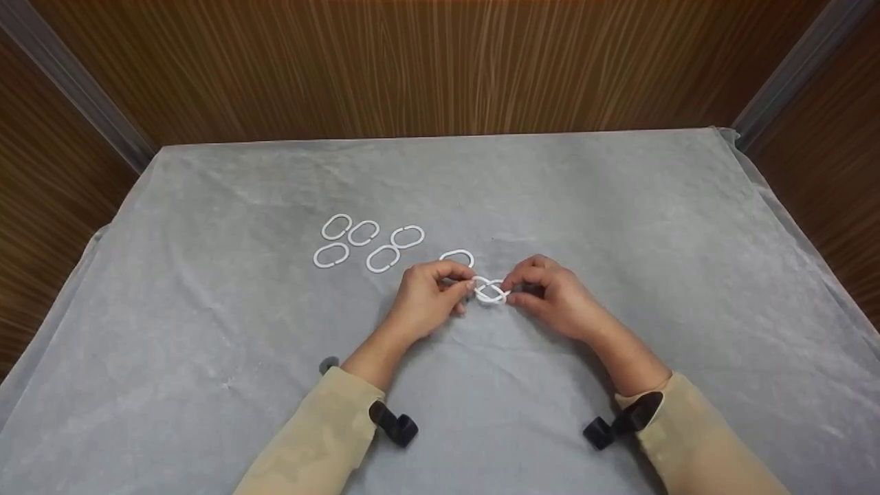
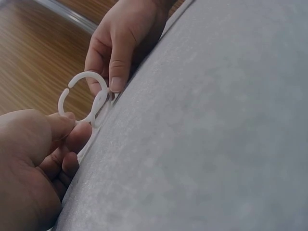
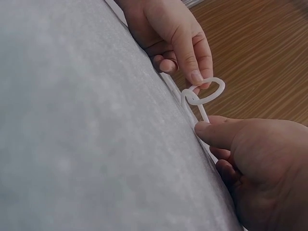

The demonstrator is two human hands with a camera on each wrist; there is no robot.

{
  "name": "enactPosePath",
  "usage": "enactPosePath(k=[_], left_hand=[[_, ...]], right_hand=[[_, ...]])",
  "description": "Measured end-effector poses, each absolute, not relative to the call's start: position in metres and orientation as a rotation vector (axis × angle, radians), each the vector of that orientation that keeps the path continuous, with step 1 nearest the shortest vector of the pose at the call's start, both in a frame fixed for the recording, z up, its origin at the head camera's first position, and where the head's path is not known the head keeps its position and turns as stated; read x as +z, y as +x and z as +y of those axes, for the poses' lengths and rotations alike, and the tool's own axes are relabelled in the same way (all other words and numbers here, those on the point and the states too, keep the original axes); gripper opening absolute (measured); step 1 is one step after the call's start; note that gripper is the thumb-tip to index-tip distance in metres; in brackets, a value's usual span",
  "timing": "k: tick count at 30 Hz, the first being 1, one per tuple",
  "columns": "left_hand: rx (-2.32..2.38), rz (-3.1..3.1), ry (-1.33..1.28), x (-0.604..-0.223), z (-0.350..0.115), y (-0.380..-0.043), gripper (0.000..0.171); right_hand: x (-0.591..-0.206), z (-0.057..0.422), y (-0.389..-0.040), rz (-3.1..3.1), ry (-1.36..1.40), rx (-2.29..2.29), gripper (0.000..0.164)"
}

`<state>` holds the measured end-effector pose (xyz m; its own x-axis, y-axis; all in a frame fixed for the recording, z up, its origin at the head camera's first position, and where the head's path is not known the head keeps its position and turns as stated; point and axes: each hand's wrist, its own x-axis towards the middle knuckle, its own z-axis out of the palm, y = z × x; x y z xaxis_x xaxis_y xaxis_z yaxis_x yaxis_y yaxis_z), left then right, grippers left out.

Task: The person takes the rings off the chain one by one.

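Note:
Two white plastic oval links are hooked through each other between the hands, low over the cloth. My left hand [image 1: 427,297] pinches one link [image 2: 87,74] between thumb and fingers; a small gap shows in this link's side in the left wrist view. My right hand [image 1: 558,300] pinches the other link [image 3: 204,114] by its right end, thumb against forefinger. Fingertips hide parts of both links. Just behind my left fingers lies another white link [image 1: 458,251], its near side covered by the hand.
Several loose white links [image 1: 379,270] lie flat on the grey cloth [image 1: 240,323], left of and beyond my left hand. Wood-grain panels [image 1: 440,69] stand along the back and sides of the table. Each sleeve carries a black strapped wrist mount [image 1: 395,423].

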<state>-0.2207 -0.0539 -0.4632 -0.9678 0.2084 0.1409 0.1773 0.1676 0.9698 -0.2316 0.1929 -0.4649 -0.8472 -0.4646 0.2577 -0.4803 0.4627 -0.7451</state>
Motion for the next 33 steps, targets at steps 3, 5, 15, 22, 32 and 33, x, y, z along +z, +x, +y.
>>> enactPosePath(k=[3,5,15,22,32,33], left_hand=[[1.982,2.378,0.385,-0.4633,-0.0538,-0.2208,0.005],[1.989,2.376,0.385,-0.4633,-0.0537,-0.2206,0.005],[2.003,2.365,0.400,-0.4638,-0.0538,-0.2207,0.007],[1.998,2.368,0.413,-0.4646,-0.0548,-0.2216,0.007],[2.033,2.369,0.401,-0.4641,-0.0545,-0.2218,0.009],[2.040,2.372,0.398,-0.4638,-0.0544,-0.2216,0.009]], right_hand=[[-0.4662,0.1928,-0.2321,-2.645,0.862,1.401,0.011],[-0.4669,0.1927,-0.2324,-2.616,0.864,1.424,0.011],[-0.4658,0.1916,-0.2325,-2.573,0.814,1.527,0.015],[-0.4667,0.1916,-0.2332,-2.539,0.815,1.564,0.014],[-0.4657,0.1908,-0.2324,-2.538,0.771,1.602,0.010],[-0.4656,0.1908,-0.2323,-2.540,0.762,1.606,0.010]])
